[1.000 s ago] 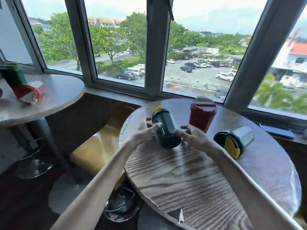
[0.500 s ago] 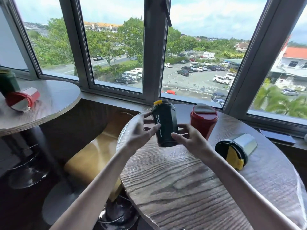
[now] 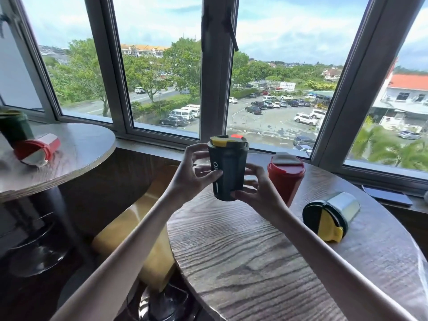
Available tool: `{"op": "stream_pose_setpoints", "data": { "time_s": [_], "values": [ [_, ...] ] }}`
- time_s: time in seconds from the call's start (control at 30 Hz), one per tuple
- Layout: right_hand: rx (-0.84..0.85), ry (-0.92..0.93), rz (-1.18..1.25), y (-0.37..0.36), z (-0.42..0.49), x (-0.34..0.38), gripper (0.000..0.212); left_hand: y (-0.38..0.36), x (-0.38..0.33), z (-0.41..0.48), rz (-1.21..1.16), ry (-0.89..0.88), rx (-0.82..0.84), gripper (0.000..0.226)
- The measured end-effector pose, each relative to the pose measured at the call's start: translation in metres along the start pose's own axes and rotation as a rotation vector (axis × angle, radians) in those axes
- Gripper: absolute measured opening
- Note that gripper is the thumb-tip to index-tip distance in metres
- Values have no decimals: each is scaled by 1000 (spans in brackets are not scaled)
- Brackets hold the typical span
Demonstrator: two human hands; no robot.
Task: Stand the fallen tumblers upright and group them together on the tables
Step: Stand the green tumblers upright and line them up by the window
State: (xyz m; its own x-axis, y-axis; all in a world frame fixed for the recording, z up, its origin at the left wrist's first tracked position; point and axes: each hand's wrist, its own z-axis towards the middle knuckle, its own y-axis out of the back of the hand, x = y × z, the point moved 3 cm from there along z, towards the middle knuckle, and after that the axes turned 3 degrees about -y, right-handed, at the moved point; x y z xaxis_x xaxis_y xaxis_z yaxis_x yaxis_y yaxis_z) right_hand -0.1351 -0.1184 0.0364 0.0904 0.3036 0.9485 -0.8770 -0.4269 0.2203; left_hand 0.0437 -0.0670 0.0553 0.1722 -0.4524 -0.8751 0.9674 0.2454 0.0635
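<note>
Across the twelve o'clock side of the view runs a wide bay window with dark frames, looking onto a car park and trees. Below it, from about five to one o'clock, spreads the round wood-grain table; a second round table sits apart at nine o'clock. Between the two, at seven o'clock, stands a yellow stool. Both bare forearms reach up from the bottom edge to the near table's eleven o'clock rim, where the left hand and right hand hold the dark tumbler upright between them, its yellow and black lid on top. The left fingers curl against its left wall with the thumb across the front; the right fingers wrap its lower right side with the thumb under the front edge. Whether its base touches the wood cannot be told. Just beside it, at one o'clock, the red tumbler stands upright with a grey lid. Near the table's three o'clock edge the silver tumbler lies on its side, its black and yellow lid facing the person. On the far table's nine o'clock side a red and white tumbler lies fallen, just beside an upright green tumbler. A dark phone lies flat on the sill at two o'clock.
</note>
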Motion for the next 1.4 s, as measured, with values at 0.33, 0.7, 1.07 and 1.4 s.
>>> {"op": "stream_pose_setpoints", "data": {
  "time_s": [0.33,0.7,1.07,1.4],
  "values": [
    [28,-88,-16,-16,-1,-35,67,6,35,-22,-59,92,8,67],
    [32,-130,-59,-19,-3,-50,67,6,59,-31,-27,69,-22,61],
    [165,68,-409,46,-72,2,32,-20,26,-84,238,-16,-54,24],
    [2,128,-675,229,-101,-8,36,-180,5,-68,357,68,175,53]
  ]
}}
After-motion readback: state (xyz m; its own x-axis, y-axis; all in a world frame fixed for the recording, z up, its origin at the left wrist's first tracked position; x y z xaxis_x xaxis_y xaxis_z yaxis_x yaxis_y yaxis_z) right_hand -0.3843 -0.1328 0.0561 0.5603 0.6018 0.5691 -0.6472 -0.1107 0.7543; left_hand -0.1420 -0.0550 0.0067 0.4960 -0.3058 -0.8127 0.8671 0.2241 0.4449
